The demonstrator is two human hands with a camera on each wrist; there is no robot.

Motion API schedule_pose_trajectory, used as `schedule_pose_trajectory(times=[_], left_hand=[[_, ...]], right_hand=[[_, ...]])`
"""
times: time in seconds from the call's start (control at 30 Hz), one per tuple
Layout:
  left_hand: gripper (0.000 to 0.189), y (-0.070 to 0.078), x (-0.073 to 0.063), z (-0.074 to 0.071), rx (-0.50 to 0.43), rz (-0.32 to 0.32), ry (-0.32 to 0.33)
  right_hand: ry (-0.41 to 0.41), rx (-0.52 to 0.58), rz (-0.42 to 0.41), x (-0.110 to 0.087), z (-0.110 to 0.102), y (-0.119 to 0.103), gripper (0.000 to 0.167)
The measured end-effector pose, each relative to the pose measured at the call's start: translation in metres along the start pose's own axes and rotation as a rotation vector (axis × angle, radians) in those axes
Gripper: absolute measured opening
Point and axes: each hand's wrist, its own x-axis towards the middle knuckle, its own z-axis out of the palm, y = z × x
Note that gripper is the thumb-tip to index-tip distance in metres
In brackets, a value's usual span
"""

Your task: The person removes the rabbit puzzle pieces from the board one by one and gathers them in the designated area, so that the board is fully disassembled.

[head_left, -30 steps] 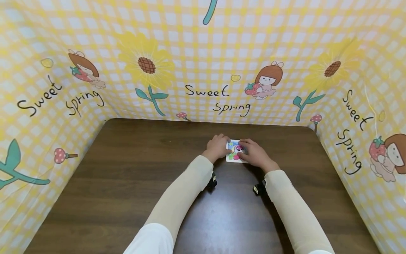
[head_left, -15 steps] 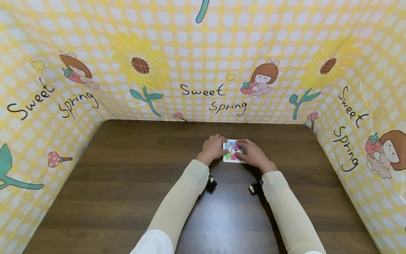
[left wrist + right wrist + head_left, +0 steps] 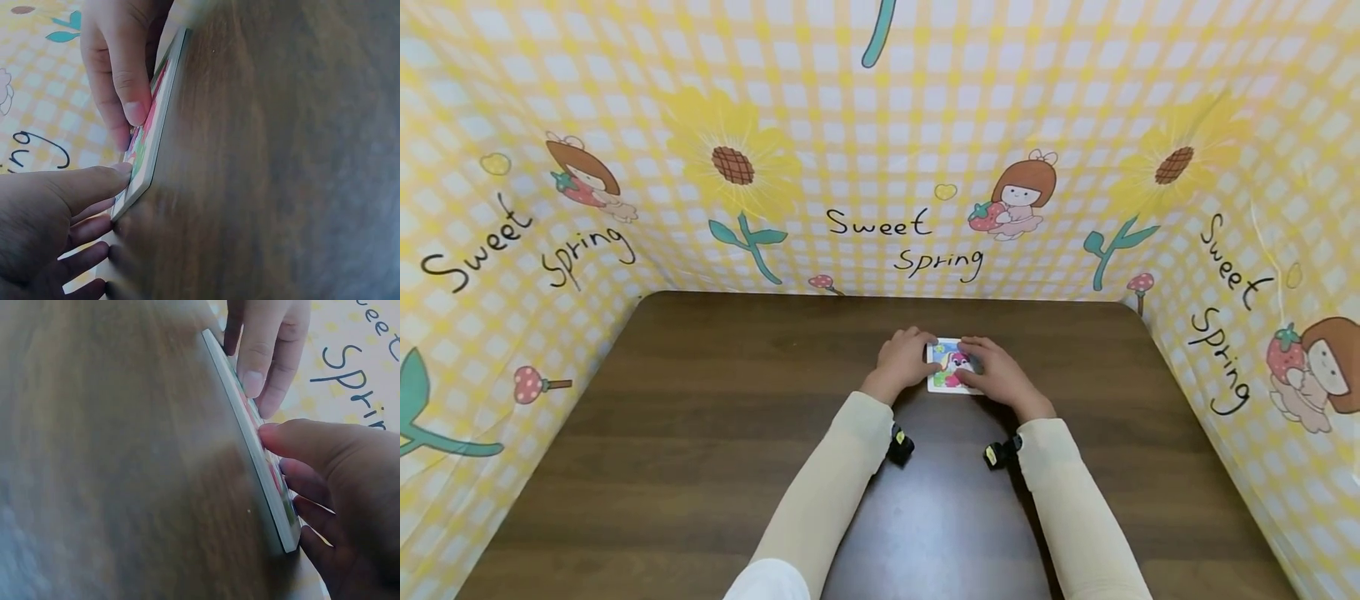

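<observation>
A thin square board [image 3: 952, 360] with a white border and a bright cartoon picture of a pink-headed figure lies near the far side of the brown table [image 3: 737, 433]. My left hand [image 3: 904, 360] holds its left side, thumb on the picture's edge and fingers along the side. From the right, my right hand [image 3: 1002, 375] grips the board, with its thumb on the picture and its index finger at the top; the palm and fingers cover the right part. In the left wrist view, the board's pale edge [image 3: 164, 122] appears close over the tabletop.
A yellow checked cloth [image 3: 865, 150] with printed flowers and "Sweet Spring" lettering rises behind the table and along both sides. Small black wrist cameras hang under the left cuff [image 3: 861, 425] and the right cuff [image 3: 1048, 446].
The head view has shifted slightly, so the whole scene sits a little differently. Both hands stay on the board, with only slight finger movement; the board keeps nearly the same place on the table.
</observation>
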Motion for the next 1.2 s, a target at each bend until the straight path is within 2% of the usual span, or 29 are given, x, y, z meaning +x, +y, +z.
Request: schedule_pose_trajectory(times=[0.37,0.77,0.9,1.03,1.2], left_hand=[[0.052,-0.002,0.004,-0.001,-0.038,0.048,0.062],[0.05,-0.014,-0.006,0.015,-0.108,0.059,0.133],[0.051,-0.013,-0.005,0.016,-0.109,0.064,0.134],[0.053,-0.011,-0.005,0.016,-0.097,0.061,0.101],[0.053,-0.008,-0.005,0.013,-0.079,0.054,0.096]], right_hand=[[0.041,0.028,0.024,0.003,-0.003,0.002,0.059],[0.03,0.047,0.016,0.002,0.006,0.004,0.059],[0.042,0.06,0.029,0.0,0.005,0.004,0.058],[0.03,0.052,0.05,-0.002,0.006,0.004,0.059],[0.041,0.041,0.041,-0.001,0.007,0.003,0.058]])
